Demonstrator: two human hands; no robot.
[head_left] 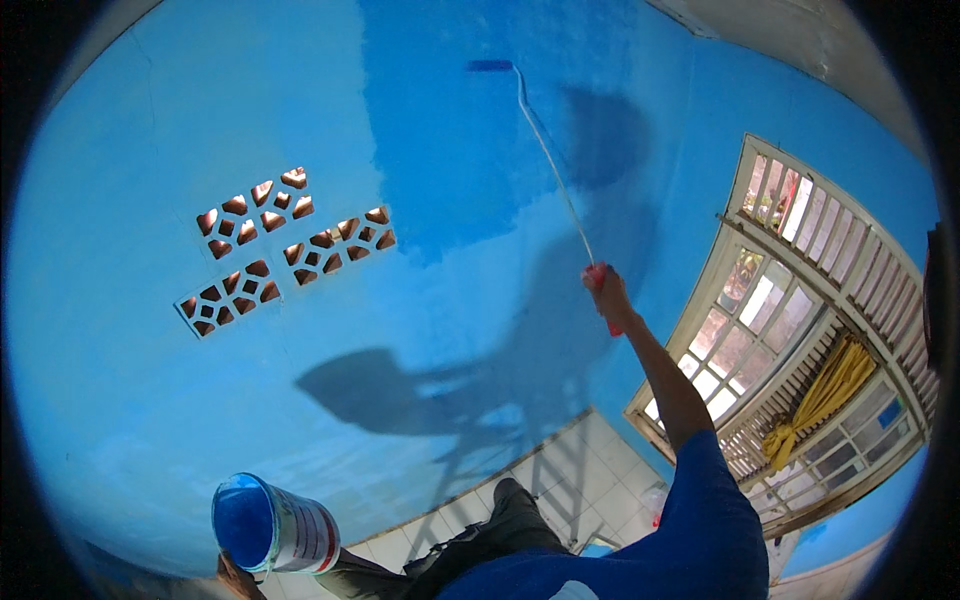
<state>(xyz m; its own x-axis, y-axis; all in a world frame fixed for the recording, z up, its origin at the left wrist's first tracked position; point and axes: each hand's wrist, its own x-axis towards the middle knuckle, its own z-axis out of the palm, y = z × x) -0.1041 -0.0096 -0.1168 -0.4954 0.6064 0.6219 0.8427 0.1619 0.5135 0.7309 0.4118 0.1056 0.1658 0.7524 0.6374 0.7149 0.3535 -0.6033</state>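
Note:
My right hand (608,292) grips the red handle of a paint roller (560,180), with the arm stretched out toward the wall. The roller's blue sleeve (490,66) is high up against the wall (450,150), on an area of darker blue. At the lower left, my left hand (238,578) holds a paint bucket (300,535) from below and beside its rim. Blue colour coats the bucket's inside, and its opening is tilted toward the left. Most of my left hand's fingers are hidden by the bucket.
Openwork vent blocks (255,215) pierce the lighter blue wall at left. A louvred window (770,320) with a knotted yellow curtain (822,400) is on the right. White floor tiles (590,460) lie far below my shoe (510,492). Shadows of me and a ladder fall across the wall.

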